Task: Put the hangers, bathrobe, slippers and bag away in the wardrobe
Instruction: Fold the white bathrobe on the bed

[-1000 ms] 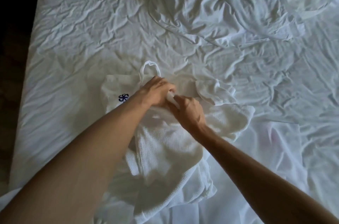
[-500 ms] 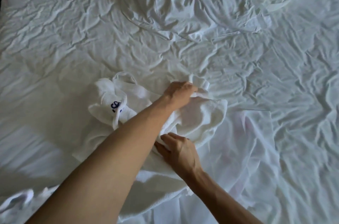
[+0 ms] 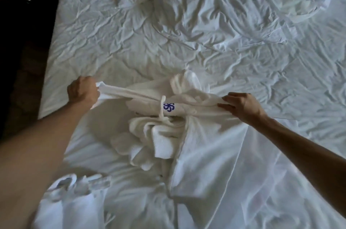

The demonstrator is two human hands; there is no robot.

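A white waffle-weave bathrobe (image 3: pixel 189 108) with a blue emblem lies bunched on the bed, stretched sideways between my hands. My left hand (image 3: pixel 82 91) is a closed fist on the robe's left end. My right hand (image 3: pixel 241 106) pinches the robe's right end with its fingers. The middle of the robe sags in folds toward me, and a white hanging loop crosses it beside the emblem. I see no hangers, slippers or wardrobe in this view.
The rumpled white bed sheet (image 3: pixel 131 46) fills the view, with a crumpled duvet (image 3: pixel 215 3) at the back. A thin white cloth (image 3: pixel 215 182) lies near me under the robe's right side. The bed's left edge meets dark floor (image 3: pixel 16 78).
My hands were close together on the robe; they have moved apart, left hand leftward and right hand rightward, pulling the robe out wide. The emblem now faces up at the centre.
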